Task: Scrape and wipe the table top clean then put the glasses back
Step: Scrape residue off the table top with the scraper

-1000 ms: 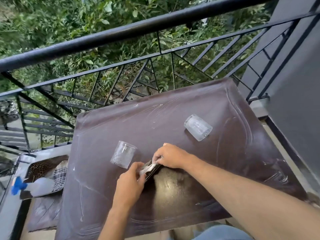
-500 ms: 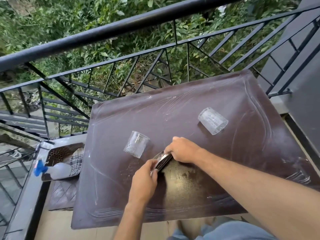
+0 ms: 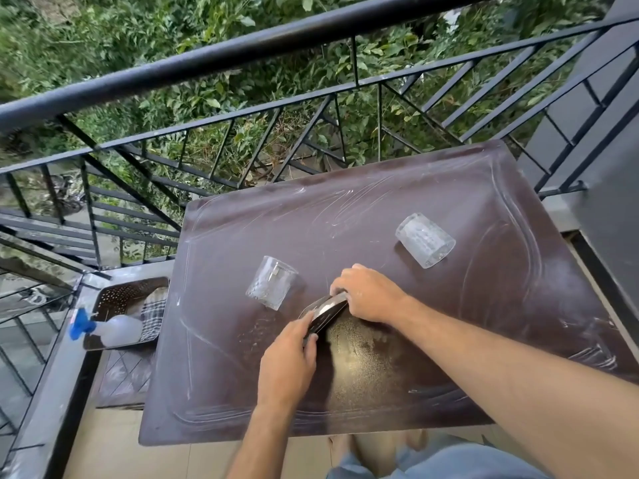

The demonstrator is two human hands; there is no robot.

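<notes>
A dark brown table top (image 3: 432, 188) streaked with white residue fills the middle of the view. Both hands hold a flat metal scraper (image 3: 326, 314) pressed on it: my left hand (image 3: 288, 361) grips the near end, my right hand (image 3: 370, 293) the far end. The patch just behind the blade is darker and speckled. A clear glass (image 3: 272, 286) stands just left of the scraper. A second, frosted-looking glass (image 3: 425, 239) stands farther back on the right.
A black metal railing (image 3: 242, 50) runs behind the table, with greenery below. Left of the table a brown perforated tray (image 3: 117, 293) holds a spray bottle (image 3: 103, 330) with a blue nozzle and a checked cloth (image 3: 154, 316). A grey wall (image 3: 608, 202) stands on the right.
The scraper and both hands have slid a little away from me toward the clear glass, leaving a wider dark scraped patch behind. The camera view has shifted left. The glasses stayed put.
</notes>
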